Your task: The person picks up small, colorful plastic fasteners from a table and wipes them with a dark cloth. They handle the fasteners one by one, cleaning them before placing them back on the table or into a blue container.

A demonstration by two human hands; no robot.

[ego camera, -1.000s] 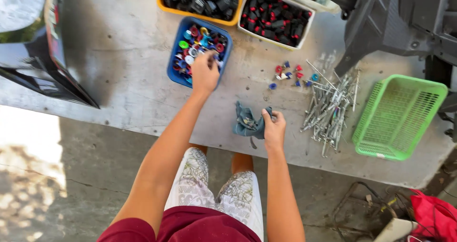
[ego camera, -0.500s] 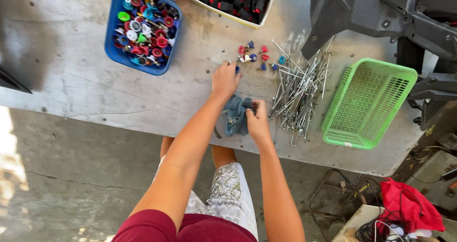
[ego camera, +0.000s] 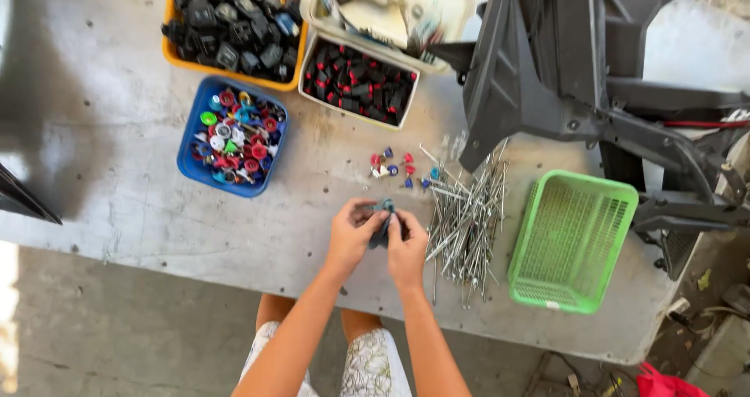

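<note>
Blue-grey plastic part (ego camera: pixel 382 223), small and dark, sat pinched between both hands just above the near half of the bench (ego camera: pixel 133 209), where it could be worked close to the body without reaching. Left hand (ego camera: pixel 351 235) gripped it from the left side with fingers curled over its top, and right hand (ego camera: pixel 406 244) closed on it from the right, thumb pressed against its face; the two hands touched one another around it, so most of the part was hidden and its exact shape could not be told.

Just to the right lay a loose heap of thin metal pins (ego camera: pixel 465 221), spread fanwise on the bare surface within easy pick-up range of the right hand. Beside that stood a green mesh basket (ego camera: pixel 574 241), near the bench's right edge.

Slightly farther off, a few small red and blue caps (ego camera: pixel 398 169) were scattered directly beyond the hands. To the left sat a blue tray (ego camera: pixel 191 159) of mixed coloured caps. Farthest back stood an orange tray (ego camera: pixel 168 51) of black pieces, a white tray (ego camera: pixel 312 69) of black-and-red pieces, and another pale tub (ego camera: pixel 461 6) of oddments, sorted by kind. A black moulded frame (ego camera: pixel 562 76) overhung the far right corner.
</note>
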